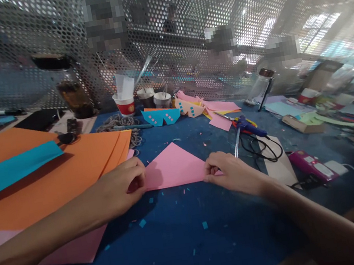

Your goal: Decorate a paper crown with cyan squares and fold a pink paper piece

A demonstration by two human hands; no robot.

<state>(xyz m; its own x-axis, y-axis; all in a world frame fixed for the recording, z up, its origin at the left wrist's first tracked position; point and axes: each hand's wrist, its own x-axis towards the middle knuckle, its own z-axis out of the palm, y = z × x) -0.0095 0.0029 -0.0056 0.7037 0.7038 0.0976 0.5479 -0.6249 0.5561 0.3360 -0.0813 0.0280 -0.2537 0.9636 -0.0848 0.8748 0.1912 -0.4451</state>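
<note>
Worktop (235,217) layout rel. to folded sheet (176,168): paper stack (95,150), L; glue gun (248,127), R rear; cups (125,106), behind; scraps (142,223), in front.

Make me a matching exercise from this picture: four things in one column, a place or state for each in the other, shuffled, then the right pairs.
1. Pink paper triangle
2. Long blue strip
3. Red-and-white cup
4. Blue paper mask

A. Has something white sticking up out of it
B. Between the left hand and right hand
C. Bears small pink squares
D. Lies over orange sheets

Pairs: 1-B, 2-D, 3-A, 4-C
</note>
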